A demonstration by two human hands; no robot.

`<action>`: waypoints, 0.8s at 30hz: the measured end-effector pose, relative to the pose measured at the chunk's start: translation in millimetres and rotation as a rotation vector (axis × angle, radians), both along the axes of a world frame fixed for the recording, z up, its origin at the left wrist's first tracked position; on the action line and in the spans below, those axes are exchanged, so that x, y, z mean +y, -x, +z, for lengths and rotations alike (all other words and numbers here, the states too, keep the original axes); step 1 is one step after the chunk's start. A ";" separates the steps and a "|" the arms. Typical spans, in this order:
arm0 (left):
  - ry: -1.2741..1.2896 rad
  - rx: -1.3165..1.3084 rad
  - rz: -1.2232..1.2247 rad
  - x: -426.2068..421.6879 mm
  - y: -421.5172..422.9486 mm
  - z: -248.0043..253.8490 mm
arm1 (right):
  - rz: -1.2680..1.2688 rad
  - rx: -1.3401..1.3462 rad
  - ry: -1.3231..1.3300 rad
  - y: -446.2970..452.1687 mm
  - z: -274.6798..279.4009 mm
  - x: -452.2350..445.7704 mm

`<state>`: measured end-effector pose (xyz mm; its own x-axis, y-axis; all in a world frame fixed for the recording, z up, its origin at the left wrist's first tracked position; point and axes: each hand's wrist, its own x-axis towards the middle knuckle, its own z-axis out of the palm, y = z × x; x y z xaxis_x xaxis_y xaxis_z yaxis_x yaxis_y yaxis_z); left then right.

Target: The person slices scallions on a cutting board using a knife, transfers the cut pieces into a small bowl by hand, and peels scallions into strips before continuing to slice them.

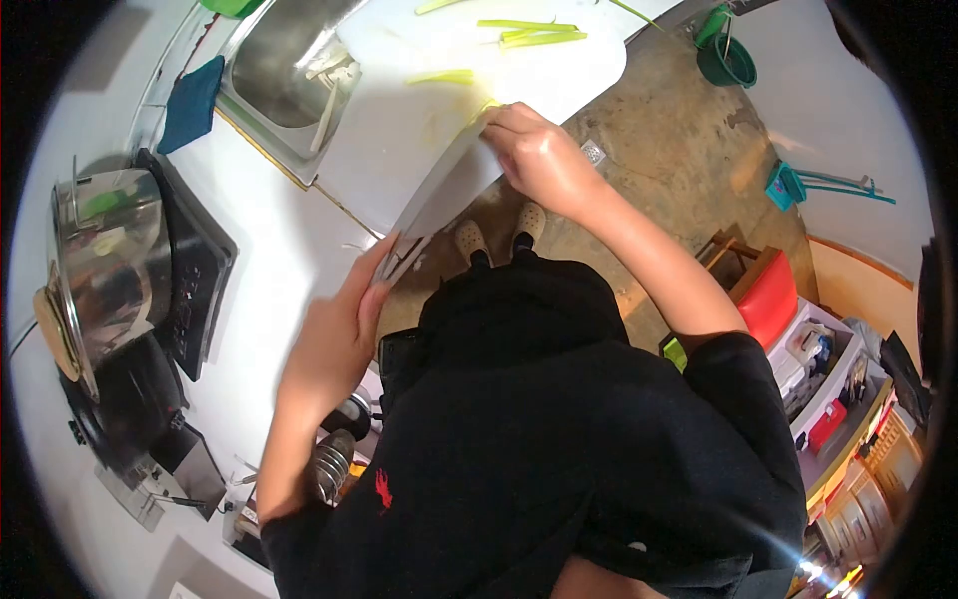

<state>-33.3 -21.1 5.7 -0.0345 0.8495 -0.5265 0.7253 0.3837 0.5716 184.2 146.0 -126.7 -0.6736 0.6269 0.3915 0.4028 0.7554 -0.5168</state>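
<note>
A thin white cutting board [446, 187] is tilted up on edge at the counter's front. My left hand [336, 334] grips its near end, thumb and fingers closed beside what looks like a handle slot. At the far end, my right hand [529, 150] is closed on the board's corner, its fingertips partly hidden. A bit of yellow-green stem [485, 107] shows next to my right fingers. Beyond the board, several pale green stalks [544, 38] lie on the white counter [384, 130], and another stalk piece [442, 77] rests closer to me.
On the left is a steel sink [269, 75] with pale scraps inside, and a dark blue cloth [193, 105] beside it. A black stove [195, 270] with a large steel pot [115, 260] stands further left. A red stool [766, 299] and a green bucket [728, 64] are at right.
</note>
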 end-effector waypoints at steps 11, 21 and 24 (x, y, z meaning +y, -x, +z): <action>0.129 0.024 0.115 -22.7 -0.2 15.7 | -0.017 0.018 0.018 -3.2 -0.5 -1.8; 0.017 -0.091 0.035 20.6 -7.1 -4.2 | -0.024 0.009 0.050 -1.2 -0.8 -1.9; -0.069 -0.094 -0.011 27.2 -5.0 -12.6 | -0.027 0.008 0.041 -1.6 -4.0 -1.6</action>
